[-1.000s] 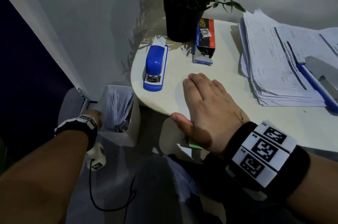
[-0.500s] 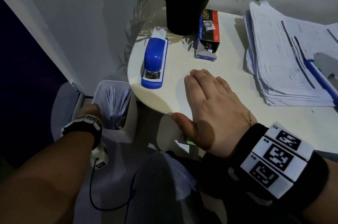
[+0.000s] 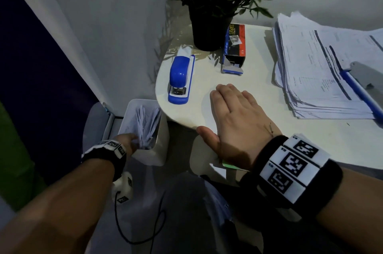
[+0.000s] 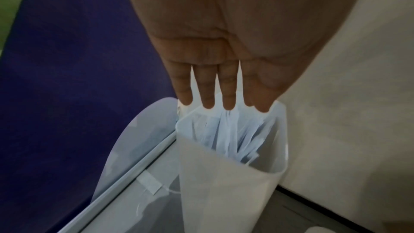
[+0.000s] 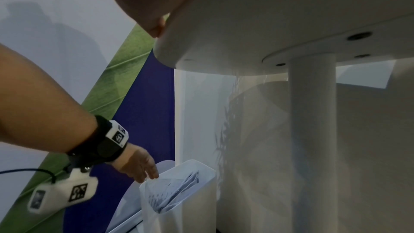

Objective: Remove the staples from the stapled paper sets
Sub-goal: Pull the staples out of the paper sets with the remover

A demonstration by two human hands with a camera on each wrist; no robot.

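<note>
The box of staples (image 3: 234, 48), lying at about one o'clock from the blue stapler (image 3: 179, 79), carries the word "STAPLES" in yellow along its dark side and "K-35" on its red side. The stack of papers (image 3: 317, 67) at three o'clock from the box is printed, but the print is too small to read. The wristbands (image 3: 294, 166) bear only square black-and-white code markers.

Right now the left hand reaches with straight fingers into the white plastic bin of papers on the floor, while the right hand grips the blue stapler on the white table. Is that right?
Not quite. The right hand does not grip the blue stapler; it lies flat on the white table, apart from it, as the head view shows. The left hand does reach with straight fingers at the white plastic bin of papers.
</note>
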